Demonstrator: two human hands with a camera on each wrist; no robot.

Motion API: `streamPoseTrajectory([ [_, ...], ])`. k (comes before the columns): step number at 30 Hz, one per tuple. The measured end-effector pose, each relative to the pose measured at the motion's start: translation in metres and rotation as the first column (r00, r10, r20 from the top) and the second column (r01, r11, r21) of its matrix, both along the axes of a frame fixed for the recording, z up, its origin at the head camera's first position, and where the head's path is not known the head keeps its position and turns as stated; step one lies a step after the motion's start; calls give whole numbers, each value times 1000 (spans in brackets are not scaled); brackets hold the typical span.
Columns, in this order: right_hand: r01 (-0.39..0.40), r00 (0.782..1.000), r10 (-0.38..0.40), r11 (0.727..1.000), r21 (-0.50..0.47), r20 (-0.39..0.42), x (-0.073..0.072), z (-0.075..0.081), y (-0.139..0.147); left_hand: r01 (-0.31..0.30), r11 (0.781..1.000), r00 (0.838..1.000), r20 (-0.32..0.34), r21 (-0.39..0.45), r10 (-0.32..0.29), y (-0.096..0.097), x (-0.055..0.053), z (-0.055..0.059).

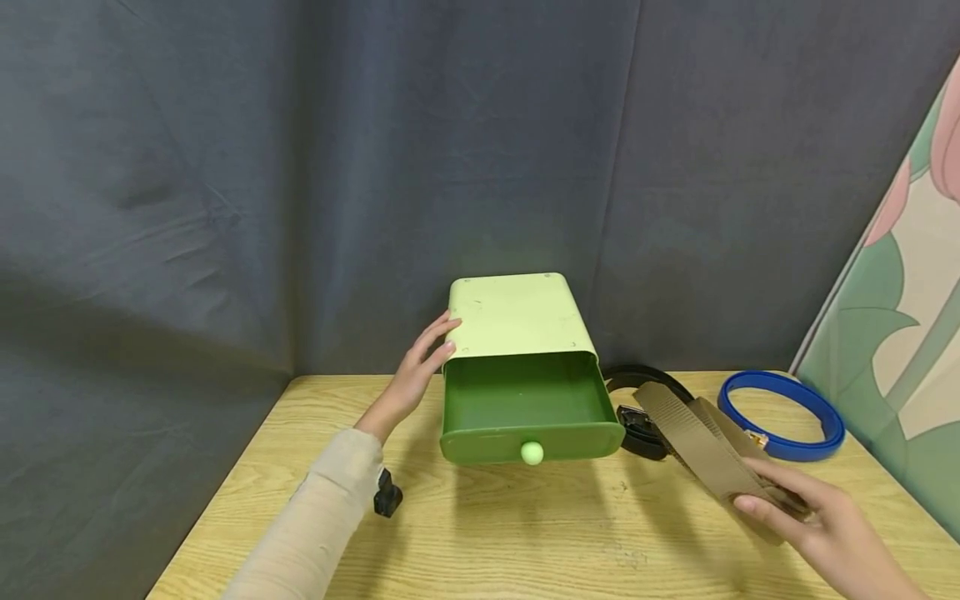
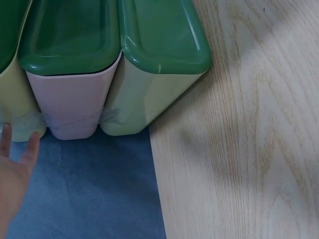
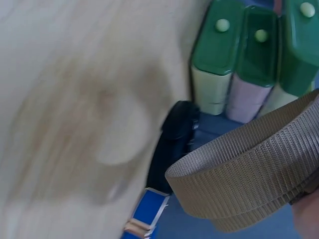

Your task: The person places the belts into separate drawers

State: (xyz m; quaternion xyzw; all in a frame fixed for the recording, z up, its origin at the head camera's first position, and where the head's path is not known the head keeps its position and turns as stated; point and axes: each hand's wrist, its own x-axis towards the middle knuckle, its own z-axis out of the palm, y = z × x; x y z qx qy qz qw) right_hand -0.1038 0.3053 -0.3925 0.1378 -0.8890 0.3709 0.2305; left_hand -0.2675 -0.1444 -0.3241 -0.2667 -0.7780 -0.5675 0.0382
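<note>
A pale green drawer box [image 1: 517, 312] has its dark green top drawer [image 1: 480, 447] pulled out, and the inside that shows is bare. My left hand [image 1: 405, 387] rests its extended fingers on the box's left side and top edge. In the left wrist view the box is a stack of yellow, pink [image 2: 70, 104] and green units, with the left hand [image 2: 12, 179] at the yellow one. My right hand [image 1: 832, 521] grips a coiled tan webbing belt [image 1: 693, 437], right of the drawer. The right wrist view shows the belt's ribbed loop [image 3: 249, 174] up close.
Behind the tan belt lies a coiled black belt [image 1: 645, 450], partly covered. A coiled blue belt [image 1: 813, 450] with a gold-toned buckle lies at the table's right. A small black object [image 1: 387, 497] sits beside the left forearm. A grey curtain [image 1: 450, 167] hangs behind the table.
</note>
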Motion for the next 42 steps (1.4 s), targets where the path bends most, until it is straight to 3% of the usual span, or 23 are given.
streamPoseTrajectory([
  [5,8,996,-11,999,-31,-91,3,20,-9,0,1000,1000,-2,-3,0,1,-1,0],
  [11,-88,971,84,996,-10,-226,0,44,-20,-5,1000,1000,-4,-2,5,2,0,0],
  [15,-181,924,199,980,83,-327,-7,61,-26,-4,1000,1000,-2,1,4,2,-1,-1],
  [20,-286,871,327,944,163,-366,-18,81,-33,9,1000,1000,-1,9,-9,3,-2,-3],
  [24,-351,847,382,924,149,-371,-26,94,-45,1,1000,1000,1,12,-1,3,-2,-4],
  [30,-450,774,461,883,137,-434,-38,110,-64,3,1000,1000,-1,17,-3,2,-3,-5],
  [34,-481,757,493,865,145,-428,-41,119,-76,5,1000,1000,-17,23,-5,3,-4,-4],
  [37,-525,732,532,839,146,-426,-45,124,-86,2,1000,1000,-19,23,-2,2,-5,-4],
  [42,-608,657,599,780,148,-457,-52,133,-102,-4,1000,1000,-17,22,5,0,-4,-3],
])
